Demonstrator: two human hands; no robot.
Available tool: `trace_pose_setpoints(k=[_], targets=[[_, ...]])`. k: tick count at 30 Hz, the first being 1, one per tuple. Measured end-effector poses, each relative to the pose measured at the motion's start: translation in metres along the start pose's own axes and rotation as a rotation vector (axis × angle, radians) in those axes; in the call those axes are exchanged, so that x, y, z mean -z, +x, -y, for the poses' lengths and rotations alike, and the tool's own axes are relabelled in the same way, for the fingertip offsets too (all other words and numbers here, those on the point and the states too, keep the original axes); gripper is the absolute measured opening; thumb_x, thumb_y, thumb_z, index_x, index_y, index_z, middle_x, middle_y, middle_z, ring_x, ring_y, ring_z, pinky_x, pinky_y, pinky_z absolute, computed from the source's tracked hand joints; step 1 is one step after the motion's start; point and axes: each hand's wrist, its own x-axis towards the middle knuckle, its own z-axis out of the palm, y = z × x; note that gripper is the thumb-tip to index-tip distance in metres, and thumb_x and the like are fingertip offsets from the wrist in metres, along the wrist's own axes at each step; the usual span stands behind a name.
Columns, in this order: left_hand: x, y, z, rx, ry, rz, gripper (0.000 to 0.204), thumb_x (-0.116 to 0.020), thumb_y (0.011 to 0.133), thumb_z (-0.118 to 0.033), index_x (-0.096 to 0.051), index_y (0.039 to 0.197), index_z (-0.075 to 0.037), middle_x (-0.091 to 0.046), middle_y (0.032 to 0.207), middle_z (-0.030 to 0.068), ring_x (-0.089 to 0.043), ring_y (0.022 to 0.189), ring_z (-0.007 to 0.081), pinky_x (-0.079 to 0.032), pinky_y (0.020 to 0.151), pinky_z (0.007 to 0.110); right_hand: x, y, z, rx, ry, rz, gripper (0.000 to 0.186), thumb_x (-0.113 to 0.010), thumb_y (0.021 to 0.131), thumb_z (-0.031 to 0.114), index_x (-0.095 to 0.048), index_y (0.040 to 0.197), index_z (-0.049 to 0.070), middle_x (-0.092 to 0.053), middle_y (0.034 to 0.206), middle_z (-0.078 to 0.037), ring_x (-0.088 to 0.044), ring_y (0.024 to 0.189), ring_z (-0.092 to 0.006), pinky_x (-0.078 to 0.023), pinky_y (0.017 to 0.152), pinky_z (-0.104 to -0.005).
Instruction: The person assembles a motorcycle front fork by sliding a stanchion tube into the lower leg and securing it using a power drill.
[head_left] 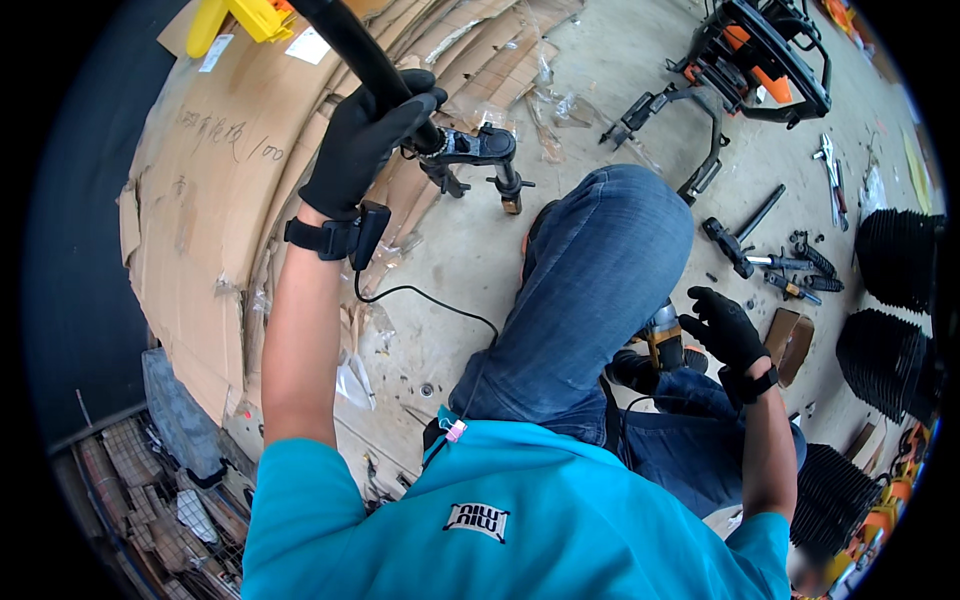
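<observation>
My left hand (358, 150), in a black glove, is closed around a long black tube (345, 45) that slants up and out at the top. At the tube's lower end is a black fork clamp (478, 148) with short legs pointing down, held over the floor beside flattened cardboard. My right hand (730, 330), also gloved in black, hovers by my bent knee with fingers apart and slightly curled. Just left of its fingers is a yellow-and-black power tool (664, 338), partly hidden behind my leg. I cannot see any contact between them.
Flattened cardboard (200, 200) is stacked at left. A black metal frame (760, 60) stands far right. Dark fork parts (735, 245), springs (815, 258) and hand tools (832, 180) lie on the floor. Ribbed black stacks (895, 260) line the right, near a small open carton (788, 345).
</observation>
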Motion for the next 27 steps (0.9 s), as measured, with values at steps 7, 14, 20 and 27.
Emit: trace_pose_setpoints(k=[7, 14, 20, 27], targets=[[0.0065, -0.0011, -0.0003, -0.014, 0.054, 0.012, 0.042, -0.065, 0.094, -0.021, -0.056, 0.129, 0.0, -0.069, 0.115, 0.0136, -0.065, 0.106, 0.0193, -0.051, 0.092, 0.032, -0.0034, 0.0007, -0.0017, 0.01, 0.009, -0.011, 0.047, -0.075, 0.084, 0.024, -0.057, 0.124, 0.006, -0.067, 0.094, -0.016, -0.067, 0.084, -0.0277, -0.055, 0.074, -0.038], [0.0069, 0.0003, -0.0019, -0.006, 0.064, 0.026, 0.043, -0.063, 0.094, -0.023, -0.056, 0.13, -0.001, -0.068, 0.116, 0.0126, -0.065, 0.105, 0.0185, -0.05, 0.095, 0.034, -0.0011, -0.0007, 0.0006, -0.037, 0.021, 0.008, 0.047, -0.075, 0.084, 0.023, -0.057, 0.124, 0.006, -0.068, 0.097, -0.016, -0.068, 0.087, -0.0279, -0.055, 0.075, -0.0381], [0.0078, 0.0001, 0.0009, -0.018, 0.054, 0.025, 0.042, -0.063, 0.095, -0.022, -0.056, 0.13, -0.001, -0.068, 0.116, 0.0125, -0.064, 0.108, 0.0186, -0.05, 0.096, 0.034, -0.0017, -0.0005, 0.0004, -0.054, 0.03, 0.013, 0.048, -0.075, 0.084, 0.024, -0.057, 0.125, 0.005, -0.068, 0.099, -0.017, -0.068, 0.089, -0.0288, -0.055, 0.077, -0.0386], [0.0052, 0.0023, 0.003, -0.024, 0.051, 0.011, 0.041, -0.064, 0.094, -0.023, -0.056, 0.129, -0.001, -0.068, 0.116, 0.0128, -0.065, 0.108, 0.0189, -0.049, 0.096, 0.033, -0.0013, -0.0014, -0.0003, -0.025, 0.004, 0.011, 0.048, -0.075, 0.085, 0.024, -0.057, 0.125, 0.005, -0.068, 0.099, -0.017, -0.068, 0.088, -0.0288, -0.055, 0.077, -0.0386]])
